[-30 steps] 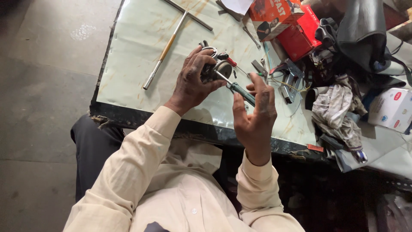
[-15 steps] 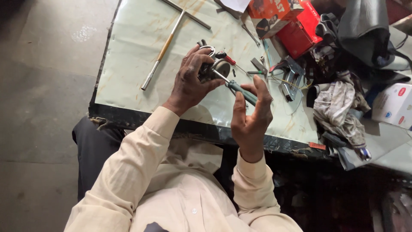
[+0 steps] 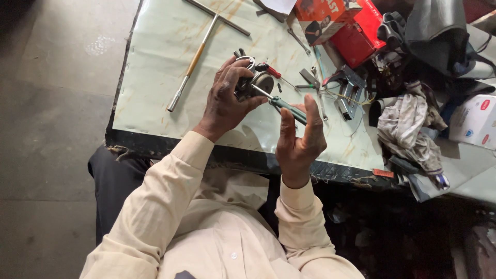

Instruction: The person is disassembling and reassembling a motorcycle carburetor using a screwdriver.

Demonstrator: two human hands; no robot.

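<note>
Over the near edge of the pale green worn tabletop [image 3: 155, 67], your left hand [image 3: 227, 101] is curled shut round a small round grey metal part w/ a disc face [image 3: 256, 83], held just above the surface. Your right hand [image 3: 299, 142] is half open, fingers upright, thumb & fingertips pinching the green-handled slim screwdriver [image 3: 281, 105]; its tip meets the disc face.

Risk (judgement): pinch grip on the handle is light, so the tip could skid off the disc toward the left fingers if you push at an angle. The part isn't braced on the table; a twist could turn it in the fist.

Packages: red & orange cardboard box [image 3: 341, 23] at far right, lying tilted. White carton w/ red round marks [image 3: 473, 121] at right edge, beside a grey crumpled rag [image 3: 408, 129]. Print not noted.
</note>
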